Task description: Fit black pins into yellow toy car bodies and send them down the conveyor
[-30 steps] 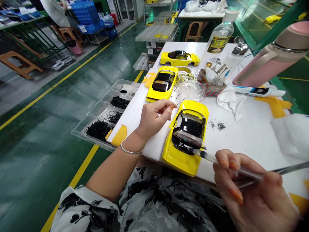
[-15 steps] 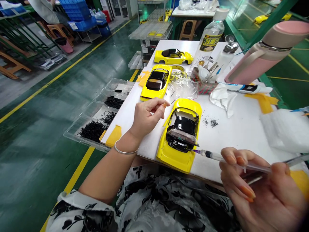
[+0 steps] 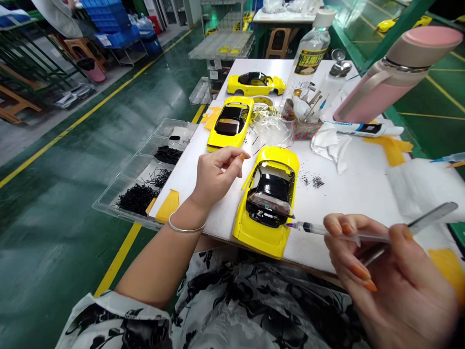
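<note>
My right hand (image 3: 385, 271) is closed around a slim syringe (image 3: 308, 228) with a purple tip. That tip reaches the rear right corner of the dark window area on a yellow model car body (image 3: 259, 237). A metal tool like tweezers (image 3: 434, 216) also sticks out from the same hand. Just left of the car, my left hand (image 3: 220, 174) hovers with thumb and forefinger pinched together; whatever they hold, if anything, is too small to make out. Tiny black bits (image 3: 318, 182) lie on the white board (image 3: 345, 194) right of the car.
Two more yellow car bodies (image 3: 230, 121) stand farther back. A clear bottle (image 3: 308, 58), a pink flask (image 3: 392, 82), a crumpled tissue (image 3: 332, 145) and a glue tube (image 3: 366, 128) are behind and right. A plastic tray (image 3: 105, 203) of black parts adjoins the board's left edge.
The view has shifted slightly. My right hand has tilted a little, and more of the metal tool shows. The syringe tip stays at the car's rear corner; my left hand keeps its pinch.
</note>
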{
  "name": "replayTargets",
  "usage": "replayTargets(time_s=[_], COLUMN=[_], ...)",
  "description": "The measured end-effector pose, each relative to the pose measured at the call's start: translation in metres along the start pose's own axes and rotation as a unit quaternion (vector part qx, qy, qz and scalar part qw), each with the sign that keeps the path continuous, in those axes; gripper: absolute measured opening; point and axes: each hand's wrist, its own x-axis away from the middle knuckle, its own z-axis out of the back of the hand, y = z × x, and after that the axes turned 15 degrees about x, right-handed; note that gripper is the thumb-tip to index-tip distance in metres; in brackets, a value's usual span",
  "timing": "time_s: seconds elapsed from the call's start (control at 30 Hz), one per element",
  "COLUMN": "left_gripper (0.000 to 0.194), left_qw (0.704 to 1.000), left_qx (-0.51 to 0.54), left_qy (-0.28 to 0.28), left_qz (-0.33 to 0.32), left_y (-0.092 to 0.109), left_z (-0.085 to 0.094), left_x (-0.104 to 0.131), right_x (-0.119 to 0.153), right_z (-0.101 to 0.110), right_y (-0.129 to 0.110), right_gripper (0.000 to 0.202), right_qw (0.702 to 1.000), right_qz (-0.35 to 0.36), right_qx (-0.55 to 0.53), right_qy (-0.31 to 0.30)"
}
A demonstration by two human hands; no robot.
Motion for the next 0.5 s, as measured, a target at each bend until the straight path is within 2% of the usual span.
replayTargets(time_s=[0.17,0.33,0.43,0.5], left_gripper=[0.016,0.016,0.016,0.015], left_qw=[1.000,1.000,1.000,1.000], left_qx=[-0.005,0.002,0.005,0.002], left_qy=[0.005,0.010,0.014,0.016], left_qz=[0.011,0.016,0.021,0.024], left_y=[0.000,-0.001,-0.001,-0.001], left_z=[0.001,0.000,0.000,0.000], left_x=[0.000,0.000,0.000,0.000], right_x=[-0.003,-0.003,-0.004,-0.006], right_z=[-0.003,-0.002,0.007,0.018], right_y=[-0.008,-0.014,-0.016,-0.016], right_gripper=[0.038,0.044,0.045,0.044], right_qw=[0.999,0.990,0.982,0.987], right_qz=[0.000,-0.051,-0.058,-0.032], right_qx=[0.038,0.080,0.092,0.086], right_qy=[-0.023,-0.107,-0.153,-0.135])
